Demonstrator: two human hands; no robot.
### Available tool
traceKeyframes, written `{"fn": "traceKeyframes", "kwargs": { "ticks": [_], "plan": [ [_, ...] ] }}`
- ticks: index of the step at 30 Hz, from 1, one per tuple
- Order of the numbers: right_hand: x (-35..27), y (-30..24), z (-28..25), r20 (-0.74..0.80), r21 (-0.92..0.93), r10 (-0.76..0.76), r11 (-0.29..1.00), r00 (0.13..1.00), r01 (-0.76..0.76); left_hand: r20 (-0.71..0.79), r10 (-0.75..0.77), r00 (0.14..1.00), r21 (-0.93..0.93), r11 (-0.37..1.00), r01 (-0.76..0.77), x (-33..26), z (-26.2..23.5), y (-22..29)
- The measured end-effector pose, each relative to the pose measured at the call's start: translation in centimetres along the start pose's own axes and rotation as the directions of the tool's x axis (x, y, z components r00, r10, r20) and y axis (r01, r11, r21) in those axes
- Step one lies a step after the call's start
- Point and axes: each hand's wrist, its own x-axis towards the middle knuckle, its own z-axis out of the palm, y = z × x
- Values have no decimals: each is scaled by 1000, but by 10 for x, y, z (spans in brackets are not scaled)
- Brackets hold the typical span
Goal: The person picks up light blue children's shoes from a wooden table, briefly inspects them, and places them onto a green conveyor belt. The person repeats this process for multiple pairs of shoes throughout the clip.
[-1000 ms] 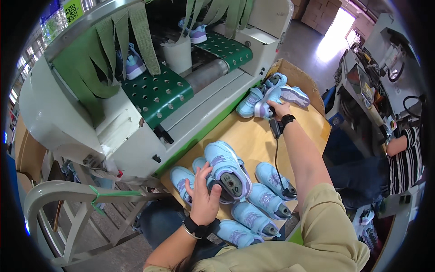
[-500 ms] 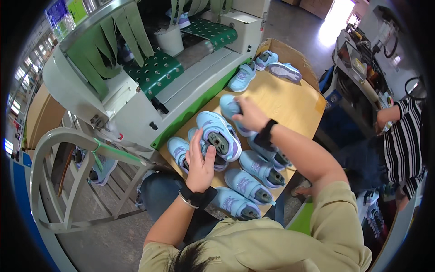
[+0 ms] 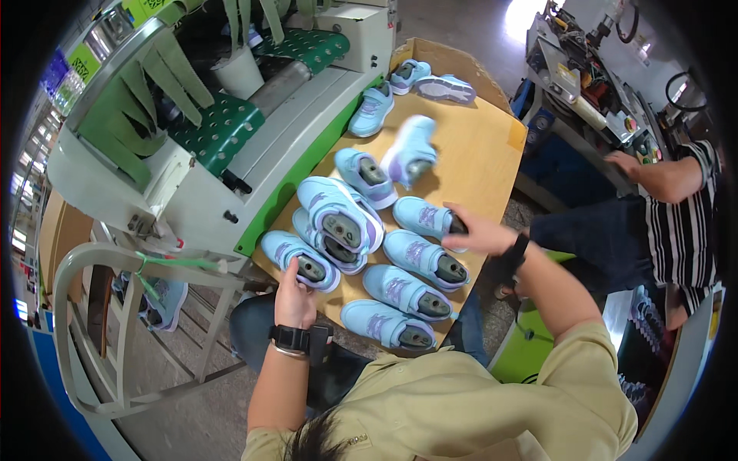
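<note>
Well, I have the blue shoe (image 3: 419,213) in the near half of the bench (image 3: 473,157), its heel turned toward the right edge, with my right hand (image 3: 480,232) at that heel, thumb and fingers parted; from out here I cannot tell whether they press on it. A careless pull could, I judge, drag it toward that edge or knock the neighbouring shoe (image 3: 411,252), since the row runs close-set down to the near-right corner. My left hand (image 3: 294,298) touches the corner shoe (image 3: 284,252) at the near-left corner, though its grip is hidden from me. Just beyond, a stacked shoe (image 3: 323,194) rests on another, so a sideways nudge there might topple it. Mid-bench, a blurred shoe (image 3: 415,138) worries me most: I can't tell if it is resting or moving, and if moving, it could bump the upright shoe (image 3: 354,163) beside it. Along the left edge, the conveyor machine (image 3: 307,100) leaves little slack; the far edge has a cardboard wall (image 3: 453,58).
</note>
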Motion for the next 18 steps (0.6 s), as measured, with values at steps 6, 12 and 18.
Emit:
{"fn": "traceKeyframes", "kwargs": {
  "ticks": [6,12,18],
  "plan": [
    [15,33,-5,258,377,88,908,962,-184,73,-69,995,0,998,69,-19,-3,22],
    [136,26,-55,66,241,314,916,947,-321,-127,-123,984,62,989,132,-22,-45,31],
    [227,25,-45,18,216,427,881,904,-420,-120,0,993,236,971,28,-56,-29,38]
  ]
}}
